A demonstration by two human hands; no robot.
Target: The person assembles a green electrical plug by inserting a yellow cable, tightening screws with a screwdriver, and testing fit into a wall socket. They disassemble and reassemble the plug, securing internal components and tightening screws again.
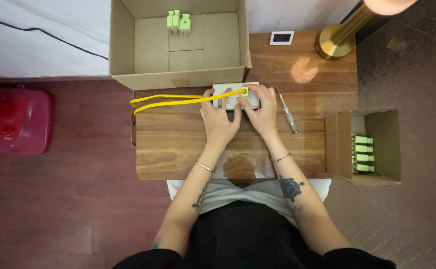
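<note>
Two hands meet on one small thing at the far edge of the counter (178, 149), and I read the scene from the left. A red plastic stool (16, 119) stands on the floor well off the counter's left edge. A large open cardboard box (178, 74) sits at the far left corner, its near wall overhanging the far edge, with three green plugs (178, 22) standing inside against its back wall. A yellow cable (173, 100) loops out toward the left edge and runs back right to a green plug (245, 91) seated on a white socket block (228, 94).

My left hand (219, 119) lies flat over the near left part of the socket block, fingers spread and pressing down on it. My right hand (261, 110) covers the block's right end, fingers curled around it, with a fingertip just beside the green plug. The block lies under both hands, touching the box's near wall.

Just right of the right hand, a screwdriver (286, 109) lies on the counter. Farther right, a brass lamp base (335, 42) stands at the far right corner. Beyond the right edge, a smaller open box (377, 174) holds a row of green plugs (364, 154).
</note>
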